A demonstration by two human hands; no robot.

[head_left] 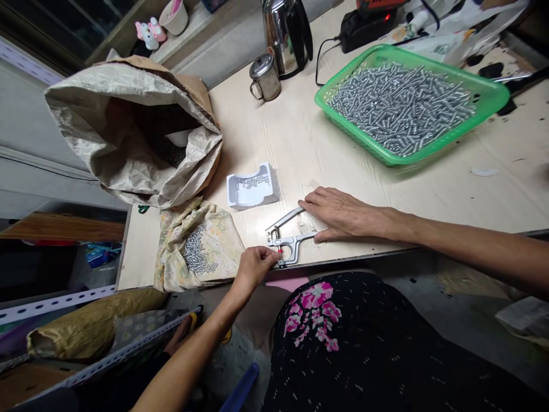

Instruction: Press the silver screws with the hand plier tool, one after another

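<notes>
The right hand grips the hand pliers at the handle ends, its fingers over the far handle and its thumb at the near one; the handles stand spread apart. The left hand has thumb and fingers pressed together at the tool's working end, beside a small red part; whether they pinch a tiny piece there I cannot tell. The pliers lie at the near edge of the pale table, between the two hands.

Just left of the left hand, a patterned cloth carries a heap of small metal pieces. A little farther off, between the cloth and the right hand, a white tray holds a few similar pieces. Beyond the cloth, on the left, a large woven sack gapes toward the near side, with dark contents inside.

On the far right, a green basket is heaped with shiny metal pieces. At the far side of the table, a lidded metal mug stands just beside a metal kettle. Right of the kettle, a black device shows a red light.
</notes>
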